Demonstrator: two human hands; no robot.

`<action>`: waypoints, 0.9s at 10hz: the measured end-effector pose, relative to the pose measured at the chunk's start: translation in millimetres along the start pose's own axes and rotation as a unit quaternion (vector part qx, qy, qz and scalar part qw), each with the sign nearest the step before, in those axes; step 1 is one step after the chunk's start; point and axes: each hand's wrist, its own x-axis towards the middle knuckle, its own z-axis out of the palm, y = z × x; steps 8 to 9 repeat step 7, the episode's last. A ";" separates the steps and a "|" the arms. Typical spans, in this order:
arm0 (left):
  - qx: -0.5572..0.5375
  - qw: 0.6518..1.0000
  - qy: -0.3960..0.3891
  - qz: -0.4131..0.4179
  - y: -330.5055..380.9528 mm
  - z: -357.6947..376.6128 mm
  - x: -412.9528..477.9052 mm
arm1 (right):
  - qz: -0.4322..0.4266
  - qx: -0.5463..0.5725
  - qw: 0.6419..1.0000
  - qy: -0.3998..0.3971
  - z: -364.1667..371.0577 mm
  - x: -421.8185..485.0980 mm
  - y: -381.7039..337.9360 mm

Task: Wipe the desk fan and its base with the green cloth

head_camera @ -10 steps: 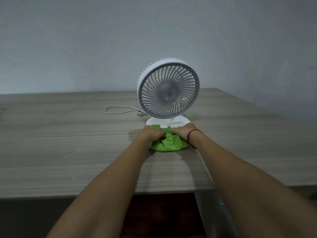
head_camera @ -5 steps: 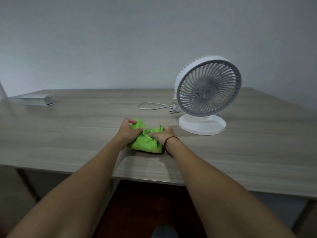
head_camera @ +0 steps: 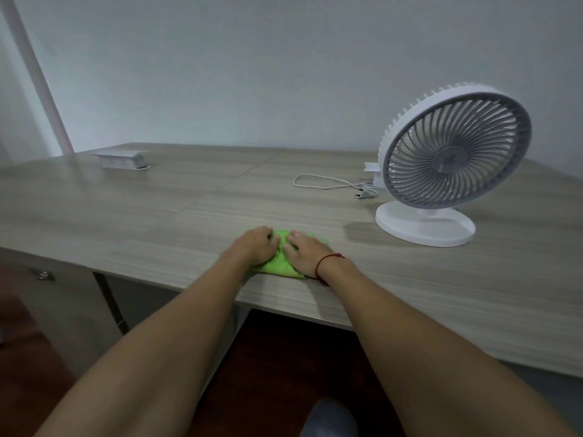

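1. Both hands lie palm-down on the cloth (head_camera: 277, 265), left hand (head_camera: 257, 246) and right hand (head_camera: 304, 252) side by side, fingers loosely spread, pressing more than gripping.
2. The cloth sits flattened near the tabletop's (head_camera: 157, 216) front edge, well apart from the fan (head_camera: 454, 152).
3. The fan stands on its base (head_camera: 424, 227) toward the right edge, its cord (head_camera: 325, 182) trailing behind.
4. I'd say gather the cloth into one hand first and steady the base with the other; the head looks light enough to tip.
5. Both forearms reach straight forward, wrists low.
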 end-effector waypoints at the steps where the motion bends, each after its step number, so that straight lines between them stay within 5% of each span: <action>1: 0.017 0.998 -0.048 0.020 -0.5 5.4 -1.0 | 0.010 -0.024 1.000 0.009 4.2 1.9 2.7; 3: 0.037 0.998 -0.055 0.008 -0.6 5.4 -3.9 | 0.025 -0.024 0.999 0.030 5.9 -0.8 1.6; 6: -0.014 0.998 0.065 0.019 54.0 0.7 -9.9 | 0.077 0.059 0.989 0.110 -48.8 -33.9 27.0; 9: -0.045 0.997 0.060 0.008 93.9 8.8 -7.1 | 0.126 0.040 0.982 0.132 -68.2 -58.3 60.6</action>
